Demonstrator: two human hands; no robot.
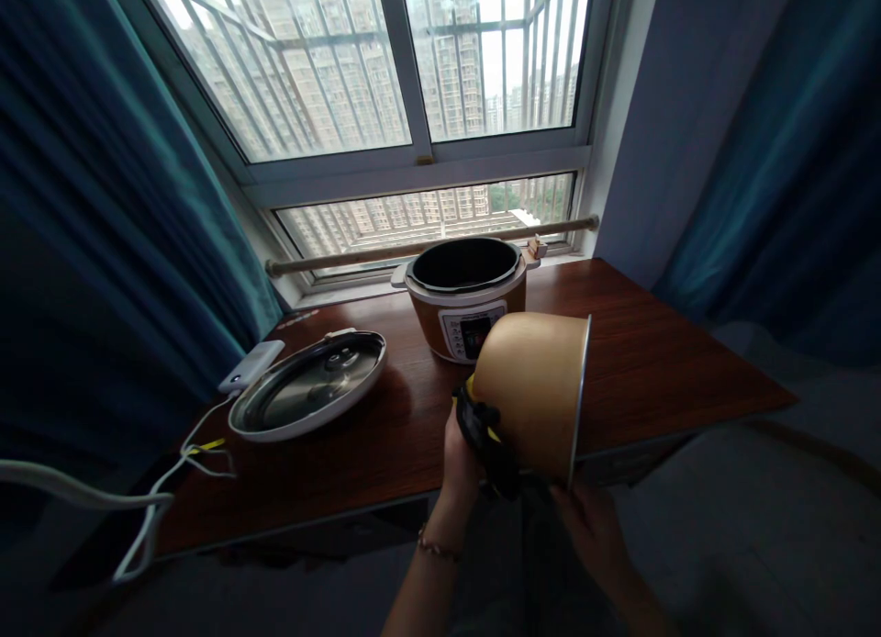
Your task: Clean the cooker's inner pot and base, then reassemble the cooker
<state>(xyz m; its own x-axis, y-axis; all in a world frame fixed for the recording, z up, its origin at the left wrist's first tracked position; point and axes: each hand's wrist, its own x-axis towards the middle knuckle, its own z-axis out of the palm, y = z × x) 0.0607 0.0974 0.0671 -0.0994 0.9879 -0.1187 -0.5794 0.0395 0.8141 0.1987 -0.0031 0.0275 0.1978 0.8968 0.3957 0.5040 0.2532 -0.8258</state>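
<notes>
A gold-coloured inner pot (529,389) is tipped on its side in front of me, its silver rim facing right. My right hand (588,518) has its fingers closed on the lower part of that rim. My left hand (460,453), with a bracelet at the wrist, is closed on a black and yellow cloth (485,435) and presses it to the pot's rounded bottom. Behind the pot stands an electric pressure cooker (428,320) with its top uncovered, dark inside, and a control panel in front. The tipped pot partly covers that panel.
A round lid (368,385) lies underside up on the wooden table (661,343). Left of it are a white power strip (251,366) and a loose white cord (155,499). A barred window (427,59) rises behind, with blue curtains (124,178) at the sides.
</notes>
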